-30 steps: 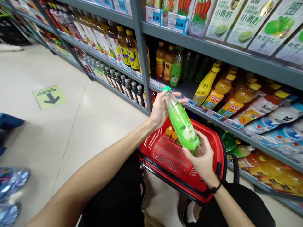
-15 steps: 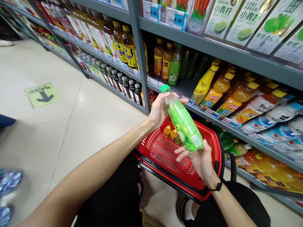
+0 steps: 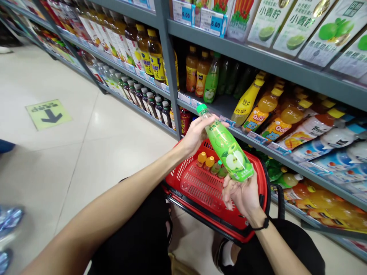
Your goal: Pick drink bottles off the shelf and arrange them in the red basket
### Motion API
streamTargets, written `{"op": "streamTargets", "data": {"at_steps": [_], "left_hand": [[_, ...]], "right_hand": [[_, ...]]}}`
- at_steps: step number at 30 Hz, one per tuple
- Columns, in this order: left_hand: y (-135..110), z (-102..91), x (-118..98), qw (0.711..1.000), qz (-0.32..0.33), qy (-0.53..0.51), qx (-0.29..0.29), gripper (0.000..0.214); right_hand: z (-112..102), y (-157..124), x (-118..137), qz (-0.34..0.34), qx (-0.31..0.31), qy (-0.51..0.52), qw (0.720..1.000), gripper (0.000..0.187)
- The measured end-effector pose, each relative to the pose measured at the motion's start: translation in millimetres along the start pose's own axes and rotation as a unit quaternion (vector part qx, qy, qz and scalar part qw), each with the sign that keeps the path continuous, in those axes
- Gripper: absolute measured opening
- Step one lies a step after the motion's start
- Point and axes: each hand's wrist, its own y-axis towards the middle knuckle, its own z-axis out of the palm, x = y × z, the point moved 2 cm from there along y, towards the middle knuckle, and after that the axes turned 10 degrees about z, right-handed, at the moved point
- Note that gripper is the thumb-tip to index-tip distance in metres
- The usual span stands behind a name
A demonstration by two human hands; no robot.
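Observation:
A green apple drink bottle (image 3: 229, 147) with a green cap is held tilted over the basket, its label with a cut apple facing me. My left hand (image 3: 196, 133) is closed around the bottle's neck, thumb across the front. Under the bottle's base, my right hand (image 3: 243, 193) cups and grips it, with a black band at the wrist. Below lies the red shopping basket (image 3: 197, 191). At its far side are orange drink bottles (image 3: 205, 160) and green-capped bottles (image 3: 218, 166), partly hidden by the held bottle.
Grey shelving (image 3: 258, 44) runs along the right, with yellow bottles (image 3: 248, 101), orange Qoo bottles (image 3: 262, 110) and drink cartons (image 3: 292, 28). Green bottles (image 3: 212, 82) stand deeper on the middle shelf. A floor sign (image 3: 49, 114) with an arrow lies at left. Part of another person's shoe (image 3: 11, 219) shows at the left edge.
The bottle has been turned about its length, so the front label now faces me instead of the barcode side. It has shifted slightly right, and my right fingers have curled in.

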Motion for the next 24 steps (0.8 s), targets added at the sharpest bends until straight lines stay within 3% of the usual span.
{"op": "streamTargets", "data": {"at_steps": [8,18,24], "left_hand": [[1.9,-1.1,0.7,0.999,-0.011,-0.036,-0.016,0.044],[0.7,1.9,-6.7,0.991,-0.021,-0.112,-0.069,0.061],[-0.1,0.4,-4.1,0.988,-0.027,-0.141,-0.06,0.061]], "right_hand": [[9.2,3.0,3.4,-0.054,-0.003,-0.023,0.998,0.082],[7.9,3.4,-2.7,-0.1,-0.058,-0.076,0.99,0.031],[8.8,6.4,-6.0,-0.099,-0.086,-0.101,0.986,0.037]]}}
